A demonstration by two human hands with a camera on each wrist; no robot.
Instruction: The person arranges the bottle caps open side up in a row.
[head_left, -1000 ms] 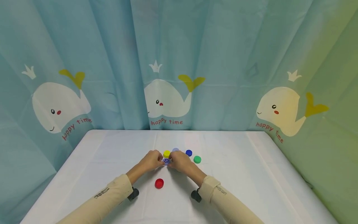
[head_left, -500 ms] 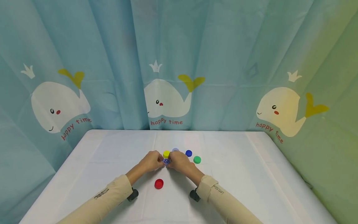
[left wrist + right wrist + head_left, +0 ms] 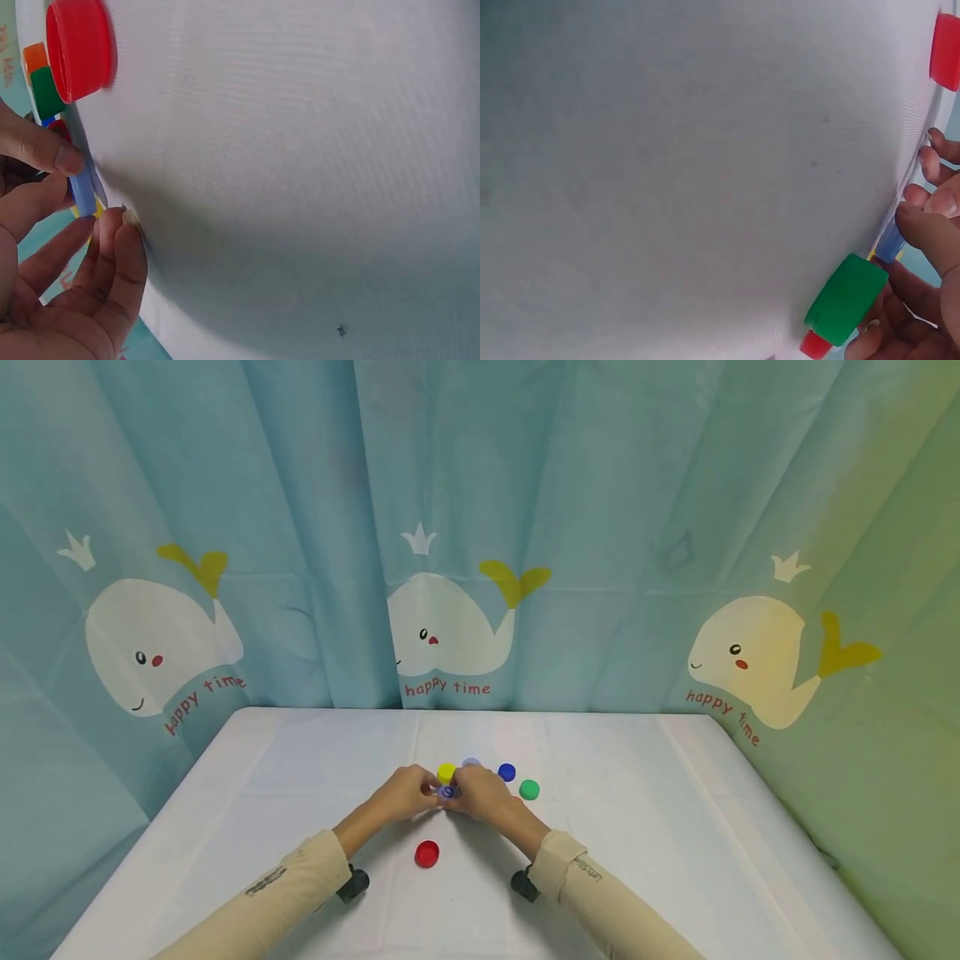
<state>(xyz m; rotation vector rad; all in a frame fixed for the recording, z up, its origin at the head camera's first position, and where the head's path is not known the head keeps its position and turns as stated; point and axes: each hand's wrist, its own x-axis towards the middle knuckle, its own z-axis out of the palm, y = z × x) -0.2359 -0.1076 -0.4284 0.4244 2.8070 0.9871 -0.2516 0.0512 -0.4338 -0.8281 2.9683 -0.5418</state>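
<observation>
— Are the fingers of the left hand point(image 3: 405, 792) together?
— Its thumb and forefinger look pinched on the light-blue cap point(image 3: 447, 792) from the left; the right hand point(image 3: 480, 792) pinches it from the right. The cap sits between both sets of fingertips, some of them hidden.
— How is it best handled?
— I'd say a light, even pinch from both sides, so it neither tips nor slips, with the spare fingers clear of the yellow cap point(image 3: 446, 772) just beyond.
— And farther out?
— A pale cap point(image 3: 471, 762) lies on the far side, partly covered by the right hand. Right of it come the dark blue cap point(image 3: 507, 772) and the green cap point(image 3: 529, 790), the green one nearer.
— Any containers?
— Just the caps. The red cap point(image 3: 427, 854), on the near side of the white table point(image 3: 637, 818), appears hollow side up, like a shallow cup; I make out nothing in it. The green and yellow ones seem hollow side down, so their insides can't be seen.
</observation>
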